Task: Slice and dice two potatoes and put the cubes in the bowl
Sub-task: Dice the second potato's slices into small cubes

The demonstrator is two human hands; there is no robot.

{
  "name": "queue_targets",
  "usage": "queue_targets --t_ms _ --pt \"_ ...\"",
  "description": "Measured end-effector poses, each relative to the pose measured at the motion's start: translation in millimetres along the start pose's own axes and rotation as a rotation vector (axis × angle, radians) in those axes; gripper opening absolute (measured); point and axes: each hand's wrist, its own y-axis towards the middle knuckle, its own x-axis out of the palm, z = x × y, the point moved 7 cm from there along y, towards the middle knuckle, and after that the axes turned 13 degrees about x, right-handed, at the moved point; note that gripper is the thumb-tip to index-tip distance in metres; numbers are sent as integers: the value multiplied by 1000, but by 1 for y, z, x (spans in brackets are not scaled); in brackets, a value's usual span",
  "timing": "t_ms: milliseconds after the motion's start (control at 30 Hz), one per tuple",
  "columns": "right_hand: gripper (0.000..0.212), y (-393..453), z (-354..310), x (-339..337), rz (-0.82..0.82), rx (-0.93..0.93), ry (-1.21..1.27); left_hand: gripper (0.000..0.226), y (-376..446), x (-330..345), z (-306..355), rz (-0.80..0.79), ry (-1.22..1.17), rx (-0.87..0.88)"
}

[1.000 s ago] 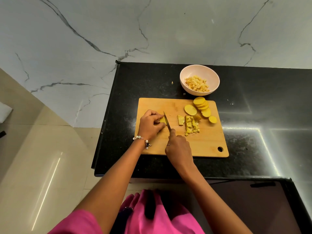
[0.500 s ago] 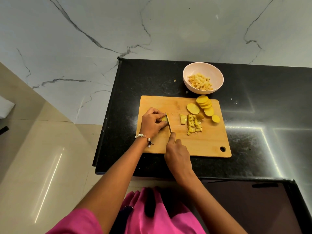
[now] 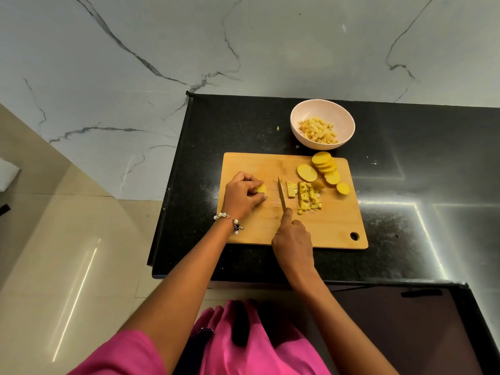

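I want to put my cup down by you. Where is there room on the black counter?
Bare counter lies left of the bowl, beyond the cutting board, though a small scrap sits there. More lies right of the board. The board is crowded: hands, knife, potato slices and cubes.

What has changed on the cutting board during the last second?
The knife has come away from the potato piece in the left hand; a gap now shows between them, and cut strips lie right of the blade. The right hand still grips the knife. The round slices, diced pile and bowl stayed put.
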Motion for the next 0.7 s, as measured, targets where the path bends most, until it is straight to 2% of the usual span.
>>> queue_targets --t_ms 133,267,700 --pt "58 7 9 -7 30 22 86 41 -2 0 -1 3 -11 13" --pt "57 2 -7 -7 7 -66 142 43 -2 0 0 5 -38 12" --pt "59 -1 -19 -2 6 -129 -24 33 -2 2 -3 49 -18 -10"
